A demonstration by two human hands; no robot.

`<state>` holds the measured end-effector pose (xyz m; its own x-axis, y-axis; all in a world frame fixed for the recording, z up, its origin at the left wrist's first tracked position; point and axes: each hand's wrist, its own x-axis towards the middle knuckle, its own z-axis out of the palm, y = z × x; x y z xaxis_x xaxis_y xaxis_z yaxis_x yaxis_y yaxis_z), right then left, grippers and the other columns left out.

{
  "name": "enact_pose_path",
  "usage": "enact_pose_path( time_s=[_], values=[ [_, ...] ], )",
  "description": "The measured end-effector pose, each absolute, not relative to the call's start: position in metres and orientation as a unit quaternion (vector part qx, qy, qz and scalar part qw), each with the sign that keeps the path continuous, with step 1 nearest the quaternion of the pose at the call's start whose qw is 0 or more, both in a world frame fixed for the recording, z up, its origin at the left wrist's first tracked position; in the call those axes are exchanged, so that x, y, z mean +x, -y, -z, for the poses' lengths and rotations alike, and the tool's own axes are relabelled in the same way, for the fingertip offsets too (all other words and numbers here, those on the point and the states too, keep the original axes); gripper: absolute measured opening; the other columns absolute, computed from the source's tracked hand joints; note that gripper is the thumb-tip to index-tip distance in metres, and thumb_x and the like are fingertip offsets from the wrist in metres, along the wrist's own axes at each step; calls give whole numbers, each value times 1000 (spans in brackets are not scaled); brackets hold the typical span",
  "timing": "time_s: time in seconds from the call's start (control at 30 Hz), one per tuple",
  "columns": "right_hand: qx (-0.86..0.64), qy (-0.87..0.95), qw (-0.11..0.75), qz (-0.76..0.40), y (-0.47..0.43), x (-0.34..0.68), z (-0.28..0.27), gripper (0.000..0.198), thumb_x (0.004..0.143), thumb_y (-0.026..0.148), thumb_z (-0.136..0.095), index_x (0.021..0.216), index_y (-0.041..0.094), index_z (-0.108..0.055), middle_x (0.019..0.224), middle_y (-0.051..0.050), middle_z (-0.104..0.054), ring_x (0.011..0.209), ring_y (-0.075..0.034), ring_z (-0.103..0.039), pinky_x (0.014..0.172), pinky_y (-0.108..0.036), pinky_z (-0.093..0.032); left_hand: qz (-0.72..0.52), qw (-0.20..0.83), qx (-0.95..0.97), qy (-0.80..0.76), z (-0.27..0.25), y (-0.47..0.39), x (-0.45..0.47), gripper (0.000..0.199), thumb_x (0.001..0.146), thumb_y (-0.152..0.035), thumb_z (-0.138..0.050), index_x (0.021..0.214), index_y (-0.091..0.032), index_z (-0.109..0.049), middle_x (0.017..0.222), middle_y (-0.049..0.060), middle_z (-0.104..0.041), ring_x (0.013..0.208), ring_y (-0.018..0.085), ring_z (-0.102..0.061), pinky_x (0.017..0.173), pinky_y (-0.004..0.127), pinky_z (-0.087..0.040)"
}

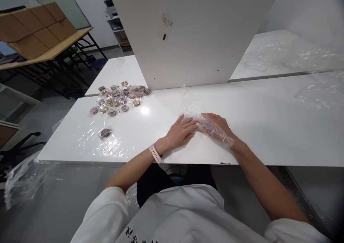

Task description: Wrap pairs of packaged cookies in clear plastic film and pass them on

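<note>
A clear, crumpled sheet of bubble wrap [211, 128] lies on the white table in front of me, its thin far part spreading away from my hands. My left hand [183, 131] rests flat on its left side, fingers stretched out and a little apart. From the right, my right hand [219, 122] has its fingers bent around a bunched fold of the wrap. The fold runs along the palm to the wrist and partly hides the thumb side. Whether anything is inside the fold, I cannot make out.
Several small, individually wrapped round pieces [122, 98] are heaped at the left, with one dark wrapped piece [105, 132] nearer me on clear plastic film [91, 139]. A tall white panel [188, 35] stands at the table's far edge. More clear plastic [319, 92] lies right.
</note>
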<state>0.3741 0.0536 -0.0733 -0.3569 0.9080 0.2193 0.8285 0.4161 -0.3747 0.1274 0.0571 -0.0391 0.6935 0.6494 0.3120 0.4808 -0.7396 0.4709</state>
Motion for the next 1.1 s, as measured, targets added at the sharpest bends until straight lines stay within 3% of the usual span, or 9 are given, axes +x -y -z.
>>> enact_pose_path(
  time_s=[0.13,0.23,0.37,0.5,0.57,0.67,0.83,0.93,1.1],
  values=[
    [-579,784,207,-85,-38,398,65,62,94,62,-48,145,26,-53,153,-13,-47,136,-37,-45,104,-54,-43,-181,128,932,-287,52,-62,117,40,105,-25,-40,144,-24,-50,152,6,-53,147,20,-41,125,50,-25],
    [-698,681,199,-102,-10,417,48,57,90,66,-48,121,21,-66,119,-15,-67,104,-34,-63,79,-47,-51,-191,121,931,-287,55,-64,115,39,106,-25,-39,143,-25,-51,151,5,-54,146,20,-43,125,49,-27],
    [-669,639,233,-301,7,404,15,44,91,63,-50,84,23,-66,82,-6,-67,68,-21,-59,61,-35,-46,-200,123,928,-288,55,-65,119,36,103,-23,-45,137,-24,-56,147,7,-58,142,21,-49,123,50,-29],
    [-526,708,322,-345,-23,352,-1,34,96,54,-50,95,25,-67,100,-6,-70,95,-23,-63,87,-40,-48,-214,130,924,-290,56,-66,120,31,100,-20,-49,128,-21,-60,136,10,-65,135,24,-55,122,53,-30],
    [-470,771,293,-315,-45,332,5,31,96,51,-52,106,27,-68,112,-6,-69,110,-26,-60,102,-48,-42,-223,143,919,-291,56,-65,120,28,99,-20,-50,125,-20,-60,128,10,-69,128,25,-60,118,54,-36],
    [-407,813,243,-337,-67,329,24,41,91,52,-62,124,30,-63,128,-7,-64,119,-28,-57,106,-51,-42,-248,170,907,-295,55,-63,118,26,99,-19,-49,124,-20,-58,118,8,-72,114,23,-66,106,50,-49],
    [-402,812,259,-334,-63,347,48,56,89,52,-65,140,33,-55,150,-7,-50,140,-30,-45,112,-52,-43,-296,129,891,-319,54,-68,113,44,92,-14,-56,135,-21,-47,142,12,-56,137,27,-48,110,50,-45],
    [-428,794,305,-303,-57,345,55,42,93,50,-58,131,32,-63,142,-8,-57,133,-30,-53,105,-51,-49,-275,127,889,-343,53,-81,111,45,91,-11,-55,135,-21,-47,141,11,-57,136,26,-48,113,51,-40],
    [-512,664,392,-379,-65,340,56,43,89,55,-63,119,25,-67,104,-7,-72,93,-23,-68,83,-42,-56,-266,231,828,-436,46,-105,121,16,94,-22,-57,109,-21,-61,97,5,-70,95,22,-64,90,38,-48]
  ],
)
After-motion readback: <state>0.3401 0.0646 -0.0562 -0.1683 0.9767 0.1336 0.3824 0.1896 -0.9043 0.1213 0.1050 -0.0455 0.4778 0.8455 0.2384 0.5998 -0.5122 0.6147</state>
